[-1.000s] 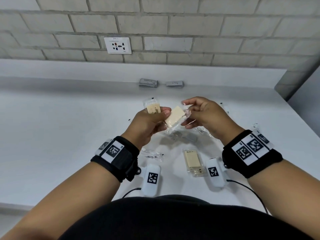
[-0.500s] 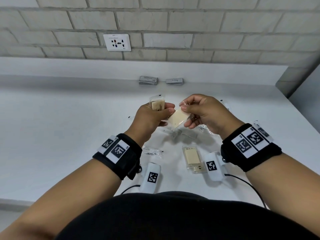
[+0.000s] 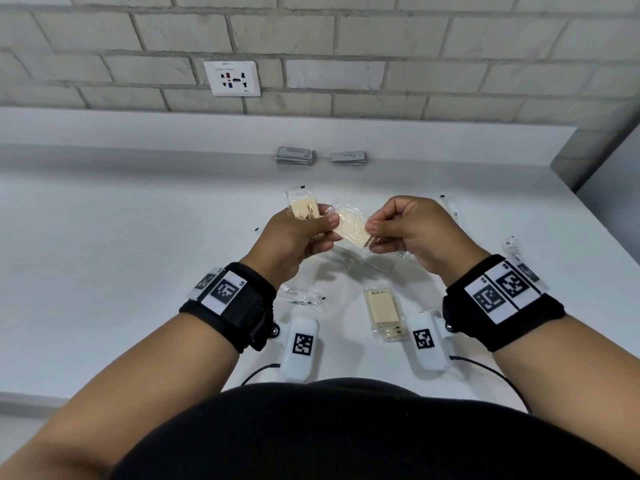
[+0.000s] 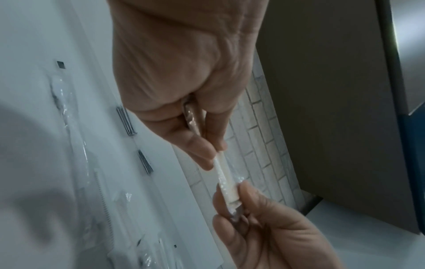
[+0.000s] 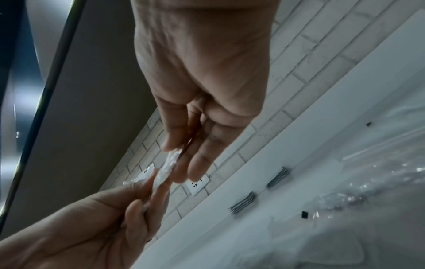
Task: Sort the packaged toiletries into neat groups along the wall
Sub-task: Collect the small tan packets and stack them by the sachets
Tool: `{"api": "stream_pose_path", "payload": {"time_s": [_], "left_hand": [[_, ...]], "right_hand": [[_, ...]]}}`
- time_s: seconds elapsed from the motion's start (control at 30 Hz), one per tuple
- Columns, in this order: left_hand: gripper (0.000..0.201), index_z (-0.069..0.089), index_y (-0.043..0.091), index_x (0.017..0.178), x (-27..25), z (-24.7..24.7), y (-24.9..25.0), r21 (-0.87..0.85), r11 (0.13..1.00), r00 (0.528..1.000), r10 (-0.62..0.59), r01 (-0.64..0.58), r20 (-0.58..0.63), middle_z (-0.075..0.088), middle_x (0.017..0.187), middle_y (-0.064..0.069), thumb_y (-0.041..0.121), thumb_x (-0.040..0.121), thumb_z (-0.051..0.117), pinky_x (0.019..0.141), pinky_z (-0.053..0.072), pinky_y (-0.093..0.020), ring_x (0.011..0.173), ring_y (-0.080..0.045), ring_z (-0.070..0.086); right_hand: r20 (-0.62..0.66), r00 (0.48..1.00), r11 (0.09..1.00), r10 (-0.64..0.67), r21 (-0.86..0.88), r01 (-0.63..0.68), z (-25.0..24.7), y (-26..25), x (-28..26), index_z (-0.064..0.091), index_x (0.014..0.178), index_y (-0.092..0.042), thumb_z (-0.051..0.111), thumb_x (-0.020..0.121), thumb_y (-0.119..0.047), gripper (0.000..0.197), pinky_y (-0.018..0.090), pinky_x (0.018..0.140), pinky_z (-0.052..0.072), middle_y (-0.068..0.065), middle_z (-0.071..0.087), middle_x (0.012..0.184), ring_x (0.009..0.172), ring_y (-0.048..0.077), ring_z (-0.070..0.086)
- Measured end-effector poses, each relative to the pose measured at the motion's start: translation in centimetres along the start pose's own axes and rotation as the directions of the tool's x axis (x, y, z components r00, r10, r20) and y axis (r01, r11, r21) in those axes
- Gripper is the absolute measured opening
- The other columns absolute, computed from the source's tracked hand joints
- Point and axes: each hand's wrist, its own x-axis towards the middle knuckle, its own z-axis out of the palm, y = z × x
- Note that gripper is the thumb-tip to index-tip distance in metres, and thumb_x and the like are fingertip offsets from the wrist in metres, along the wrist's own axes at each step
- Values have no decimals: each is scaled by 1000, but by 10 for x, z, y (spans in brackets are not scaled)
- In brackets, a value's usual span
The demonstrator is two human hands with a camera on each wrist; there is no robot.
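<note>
Both hands are raised above the white counter (image 3: 138, 271). My left hand (image 3: 325, 226) grips a clear-wrapped beige soap (image 3: 304, 207) that sticks up behind its fingers. Its thumb also pinches the left end of a second wrapped soap (image 3: 351, 228). My right hand (image 3: 375, 233) pinches the right end of that second soap. In the left wrist view this soap (image 4: 224, 174) is edge-on between the two hands. The right wrist view shows its crinkled wrapper (image 5: 170, 163) between my fingertips. Another soap packet (image 3: 382, 311) lies flat on the counter below my hands.
Two stacks of grey sachets (image 3: 295, 155) (image 3: 348, 157) sit against the back ledge under a wall socket (image 3: 232, 78). A wrapped comb (image 3: 349, 256) and a clear packet (image 3: 304, 297) lie beneath my hands. More clear packets (image 3: 512, 247) lie at the right.
The soap between my hands has tilted a little flatter and my left thumb has closed over its left end. Both hands stay close together in the same spot.
</note>
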Motion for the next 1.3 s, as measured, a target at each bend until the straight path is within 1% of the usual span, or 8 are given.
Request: {"api": "stream_pose_path", "payload": {"time_s": [0.17, 0.33, 0.5, 0.73, 0.9, 1.0, 1.1, 1.3], "left_hand": [[5, 62, 11, 94, -2, 6, -1, 93, 994, 990, -69, 58, 122, 69, 81, -6, 13, 89, 65, 59, 58, -22, 66, -16, 70], [9, 51, 8, 99, -1, -2, 0, -84, 987, 979, -125, 140, 160, 71, 101, -18, 4, 97, 44, 74, 59, -34, 84, -31, 71], [14, 62, 5, 104, -4, -6, -2, -21, 992, 960, -118, 128, 254, 71, 106, -12, 4, 94, 52, 76, 59, -30, 88, -24, 72], [20, 62, 8, 106, -13, 7, 5, 155, 979, 893, -184, 130, 411, 73, 89, -8, -2, 88, 58, 71, 59, -26, 86, -21, 73], [42, 52, 10, 119, -6, 0, 8, 86, 985, 929, -171, 151, 328, 62, 118, -14, 27, 84, 68, 76, 59, -30, 98, -28, 68], [57, 54, 6, 118, -4, -15, 13, -159, 955, 939, -200, 251, 280, 65, 114, -17, 44, 76, 61, 72, 60, -29, 92, -26, 71], [29, 59, 7, 106, -3, -20, 14, -252, 946, 962, -144, 202, 232, 67, 93, -10, 27, 85, 59, 65, 60, -24, 72, -15, 72], [12, 57, 11, 93, -4, -8, 7, 24, 999, 991, -28, 25, 134, 66, 74, -5, -1, 89, 59, 61, 59, -21, 60, -11, 66]], "right_hand": [[68, 996, 963, 59, -267, -39, -4, 1, -2, 56, 96, -14, 75, 74, 6, 36, 26, 45, 39, 2, 55, 61, 49, 16, 49], [97, 920, 866, 380, -388, -316, -10, 22, -19, 45, 109, -18, 70, 75, 13, 53, 30, 44, 51, 13, 63, 55, 42, 23, 56], [-52, 941, 358, 334, -917, -177, -6, 34, -29, 47, 102, -28, 80, 72, -23, 45, 29, 58, 43, -4, 59, 80, 69, 19, 57], [-17, 988, 883, -152, -451, 128, 16, -36, -12, 71, 96, -18, 75, 82, -22, 15, 23, 55, 41, -4, 55, 66, 54, 8, 49], [-89, 915, 856, -394, -399, 330, 27, -36, -2, 71, 79, -20, 70, 83, -12, 9, 23, 56, 46, -3, 62, 68, 50, 8, 56], [61, 741, 536, -669, -651, 538, 20, -19, -3, 74, 87, -16, 68, 85, -15, 6, 22, 68, 47, -5, 62, 81, 70, 13, 61], [237, 731, 408, -640, -701, 585, 15, 4, -4, 76, 90, -15, 67, 84, -16, 12, 21, 67, 46, -4, 64, 83, 71, 9, 59], [-69, 982, 945, -174, -294, 147, 17, -10, 5, 72, 81, -21, 70, 85, -15, 8, 34, 64, 52, -2, 69, 75, 64, 15, 63]]}}
